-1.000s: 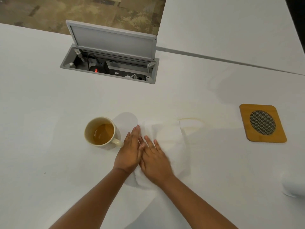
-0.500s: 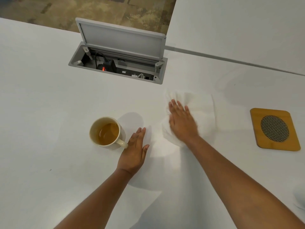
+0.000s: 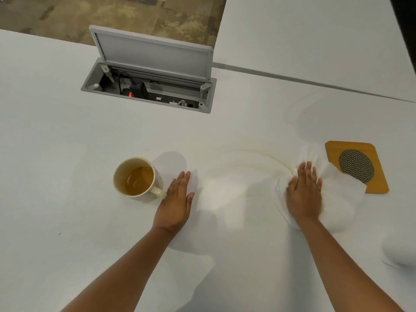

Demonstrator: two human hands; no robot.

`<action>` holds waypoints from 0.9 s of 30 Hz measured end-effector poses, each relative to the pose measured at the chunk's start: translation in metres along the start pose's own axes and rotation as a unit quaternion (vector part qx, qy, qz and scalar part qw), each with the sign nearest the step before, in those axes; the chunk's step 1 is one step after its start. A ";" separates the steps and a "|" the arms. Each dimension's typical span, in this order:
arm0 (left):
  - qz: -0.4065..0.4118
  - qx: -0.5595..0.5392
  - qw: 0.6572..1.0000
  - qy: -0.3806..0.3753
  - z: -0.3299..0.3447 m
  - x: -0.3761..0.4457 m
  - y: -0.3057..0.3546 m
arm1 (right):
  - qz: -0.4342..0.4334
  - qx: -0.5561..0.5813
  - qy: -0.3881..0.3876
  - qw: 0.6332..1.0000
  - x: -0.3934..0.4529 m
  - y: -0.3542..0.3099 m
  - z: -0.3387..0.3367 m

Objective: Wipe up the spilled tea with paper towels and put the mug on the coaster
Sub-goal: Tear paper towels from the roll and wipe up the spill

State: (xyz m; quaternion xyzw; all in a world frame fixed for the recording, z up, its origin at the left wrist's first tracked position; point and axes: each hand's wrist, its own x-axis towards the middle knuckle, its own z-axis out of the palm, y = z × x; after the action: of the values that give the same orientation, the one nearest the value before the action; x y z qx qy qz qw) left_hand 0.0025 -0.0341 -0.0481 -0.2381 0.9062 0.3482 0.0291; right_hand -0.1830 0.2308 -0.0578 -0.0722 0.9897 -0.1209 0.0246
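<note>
My right hand (image 3: 304,192) lies flat, fingers spread, pressing a crumpled white paper towel (image 3: 337,199) onto the white desk (image 3: 67,221); nothing is gripped, only pinned under the palm. The towel's far edge overlaps the near corner of the square bamboo coaster with its round woven grey centre (image 3: 358,167). My left hand (image 3: 176,199) rests open and flat on the desk, its edge touching or just beside the handle of the cream ceramic mug (image 3: 136,179), which stands upright, well apart from the coaster.

The towel looks soft and thin. I judge it will go limp and tear easily once soaked, so flat pressure suits it better than pinching. A faint amber streak of spilled tea (image 3: 265,157) curves from the middle of the desk toward my right hand, so the wiping is not yet finished.

The mug is about half full of amber tea. It should be fairly heavy, rigid, breakable and ready to slosh. I would take it by the handle on its right side and carry it level. Its glazed outside may be wet and slippery.
</note>
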 end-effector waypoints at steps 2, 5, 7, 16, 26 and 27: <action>0.000 0.001 1.000 -0.001 0.000 -0.001 0.000 | 0.027 0.001 0.006 1.000 -0.018 0.004 0.002; 0.009 0.013 1.000 0.001 0.001 0.000 -0.001 | 0.061 0.001 0.016 0.998 -0.040 -0.003 0.007; 0.009 0.018 1.000 0.002 0.001 0.001 -0.001 | 0.075 -0.002 0.003 0.997 -0.052 -0.016 0.010; 0.009 0.010 1.000 0.008 0.000 0.000 0.001 | -0.012 0.212 -0.118 0.970 -0.084 -0.068 -0.021; 0.009 0.018 1.000 0.007 0.002 0.001 0.001 | 0.095 0.076 -0.074 0.990 -0.113 0.019 -0.036; 0.007 0.017 1.000 0.007 0.001 0.001 0.001 | 0.090 0.092 -0.068 0.989 -0.116 0.017 -0.030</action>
State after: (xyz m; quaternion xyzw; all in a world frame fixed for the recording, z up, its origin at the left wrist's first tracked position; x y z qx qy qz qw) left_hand 0.0014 -0.0328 -0.0488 -0.2333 0.9139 0.3314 0.0241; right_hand -0.0726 0.2718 -0.0291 0.0119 0.9729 -0.2035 0.1089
